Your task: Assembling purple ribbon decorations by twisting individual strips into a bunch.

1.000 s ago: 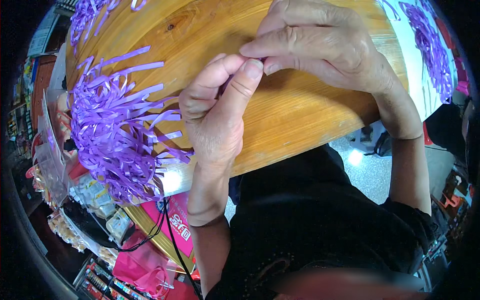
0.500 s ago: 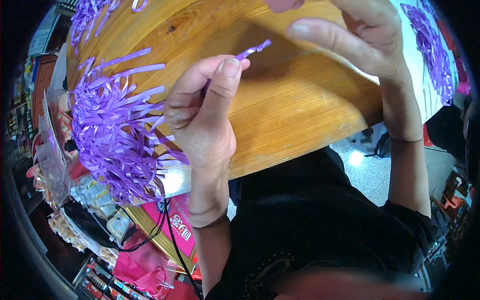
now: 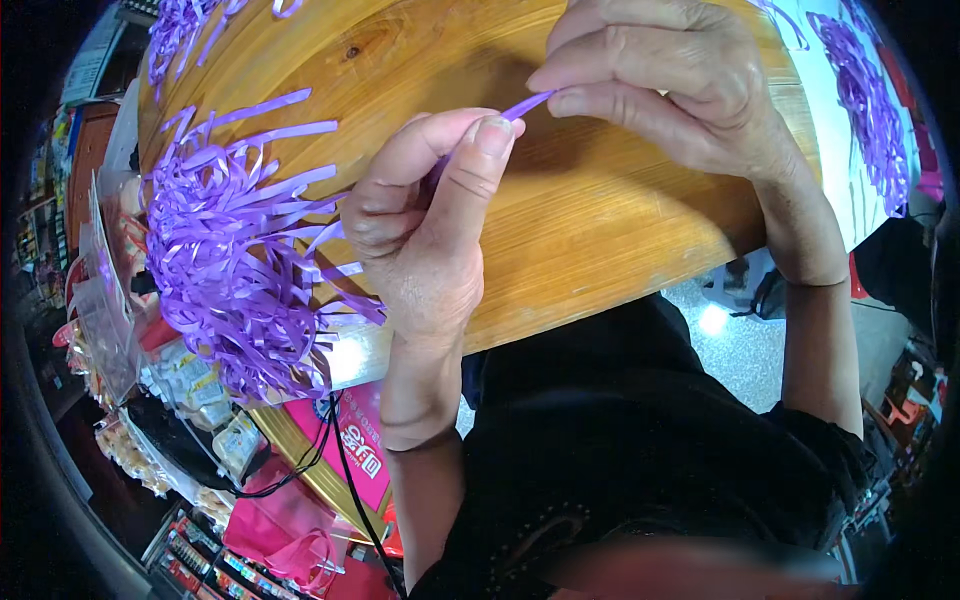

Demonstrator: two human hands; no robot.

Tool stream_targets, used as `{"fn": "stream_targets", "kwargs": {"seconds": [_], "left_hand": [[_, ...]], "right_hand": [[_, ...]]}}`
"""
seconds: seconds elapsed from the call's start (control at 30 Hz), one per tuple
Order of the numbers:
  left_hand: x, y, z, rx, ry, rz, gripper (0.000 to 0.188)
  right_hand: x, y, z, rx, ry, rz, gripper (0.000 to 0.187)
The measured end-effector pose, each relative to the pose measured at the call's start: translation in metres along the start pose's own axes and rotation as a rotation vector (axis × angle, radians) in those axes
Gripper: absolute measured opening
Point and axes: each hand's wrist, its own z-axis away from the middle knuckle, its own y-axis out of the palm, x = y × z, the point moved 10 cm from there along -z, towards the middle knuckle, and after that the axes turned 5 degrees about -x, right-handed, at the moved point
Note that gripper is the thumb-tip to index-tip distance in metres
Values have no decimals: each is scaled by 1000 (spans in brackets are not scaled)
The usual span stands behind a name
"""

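Note:
A narrow purple ribbon (image 3: 526, 104) stretches between my two hands above the wooden table. My left hand (image 3: 435, 210) pinches it between thumb and forefinger, with the other fingers curled in. Thumb and forefinger of my right hand (image 3: 665, 85) are closed on the ribbon's other end, up and to the right; the tip itself is hidden by the fingers. Left of my left hand lies a large tangled heap of purple ribbons (image 3: 235, 260), several loose ends reaching toward my wrist.
The round wooden table (image 3: 600, 235) curves past my body. Another bundle of purple ribbons (image 3: 865, 110) lies on a white surface at the right, and more ribbons (image 3: 180, 35) at the far left. Black cables (image 3: 345, 460), a pink bag (image 3: 280, 535) and clear packages crowd the lower left.
My right hand has come down and left from apart and now grips the ribbon's end. The left hand, still pinching the ribbon, has shifted slightly right.

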Motion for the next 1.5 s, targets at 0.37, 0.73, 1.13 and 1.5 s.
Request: {"fn": "stream_targets", "kwargs": {"seconds": [0.37, 0.73, 1.13, 1.5], "left_hand": [[-2, 21, 12, 127, -233, 86, 13], [-91, 22, -17, 177, -29, 632, 22], [-116, -111, -27, -162, 330, 471, 20], [-124, -119, 7, -770, 725, -1028, 35]], "right_hand": [[-56, -4, 13, -276, 338, -792, 52], [8, 106, 27, 420, 430, -1203, 44], [-63, -4, 45, -86, 547, -842, 19], [-47, 0, 39, -20, 454, -754, 22]]}}
